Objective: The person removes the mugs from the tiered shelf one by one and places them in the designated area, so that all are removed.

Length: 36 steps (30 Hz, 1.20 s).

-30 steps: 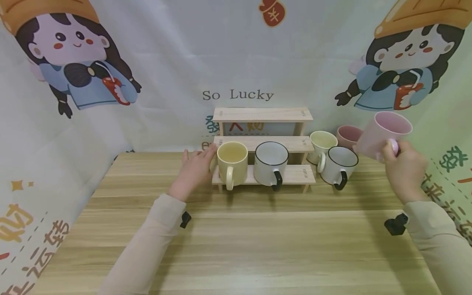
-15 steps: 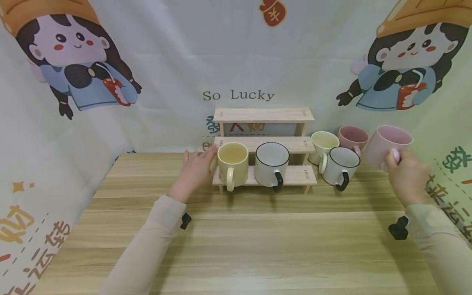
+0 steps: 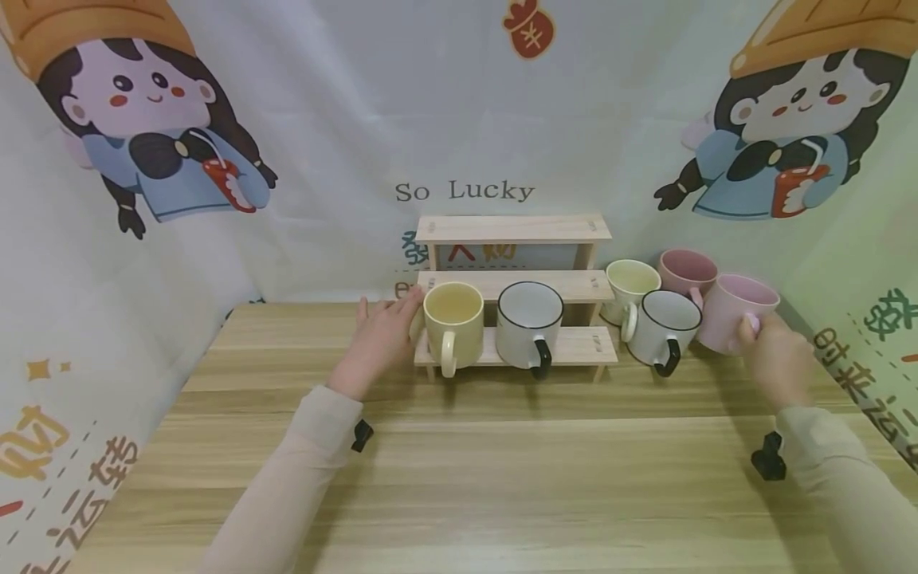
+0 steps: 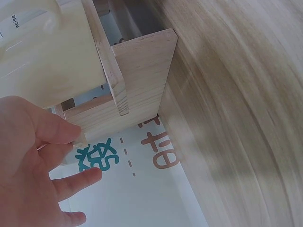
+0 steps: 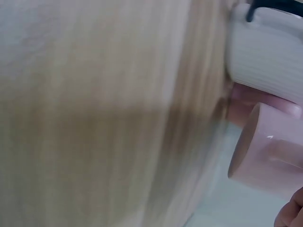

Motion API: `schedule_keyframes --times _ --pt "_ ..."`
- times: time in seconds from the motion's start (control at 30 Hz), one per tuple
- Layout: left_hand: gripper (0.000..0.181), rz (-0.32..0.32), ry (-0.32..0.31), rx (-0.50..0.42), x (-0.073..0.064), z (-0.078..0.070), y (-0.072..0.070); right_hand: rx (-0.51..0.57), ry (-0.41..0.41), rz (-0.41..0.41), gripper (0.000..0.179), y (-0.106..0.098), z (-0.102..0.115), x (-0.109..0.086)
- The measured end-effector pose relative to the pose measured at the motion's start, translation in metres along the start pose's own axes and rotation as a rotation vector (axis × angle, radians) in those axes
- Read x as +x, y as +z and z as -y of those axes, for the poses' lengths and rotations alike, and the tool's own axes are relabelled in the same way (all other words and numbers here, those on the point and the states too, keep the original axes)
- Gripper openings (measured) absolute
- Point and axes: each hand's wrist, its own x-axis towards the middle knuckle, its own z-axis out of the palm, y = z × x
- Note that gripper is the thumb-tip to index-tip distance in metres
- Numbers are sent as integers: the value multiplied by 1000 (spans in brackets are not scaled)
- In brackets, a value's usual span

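Observation:
My right hand (image 3: 778, 360) grips a light pink mug (image 3: 727, 315) by its handle, low at the right end of the row of mugs. In the right wrist view, the pink mug's base (image 5: 245, 142) faces the table, and only some fingers (image 5: 291, 213) show. My left hand (image 3: 380, 343) is at the left end of a three-step wooden rack (image 3: 512, 229). In the left wrist view, its thumb and index finger pinch the end of a shelf board, while the other fingers (image 4: 78, 184) spread out. A yellow mug (image 3: 454, 327) and a black-rimmed white mug (image 3: 529, 327) stand on the bottom step.
Right of the rack, a cream mug (image 3: 631, 279), a dark pink mug (image 3: 687, 271) and another black-rimmed white mug (image 3: 661, 327) stand close together on the wooden table (image 3: 502, 478). A printed cloth (image 3: 459, 104) hangs behind and at both sides.
My right hand has lowered the light pink mug toward the table and shifted it slightly left, beside the other mugs. The left hand has stayed at the rack.

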Motion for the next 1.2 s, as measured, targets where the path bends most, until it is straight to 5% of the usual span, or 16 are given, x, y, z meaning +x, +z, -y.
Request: schedule_keyframes --times 0.47,0.7,1.07,1.2 --pt "63 -8 6 -1 -2 -1 2 -12 -71 -13 35 12 -2 -19" --pt "64 -6 0 1 -1 0 0 -8 -134 88 32 15 -2 -24" --pt "64 2 -3 -13 1 -1 1 -54 59 303 48 8 -2 -15" --pt "67 13 -10 -17 1 0 2 -77 123 309 53 0 3 -16"
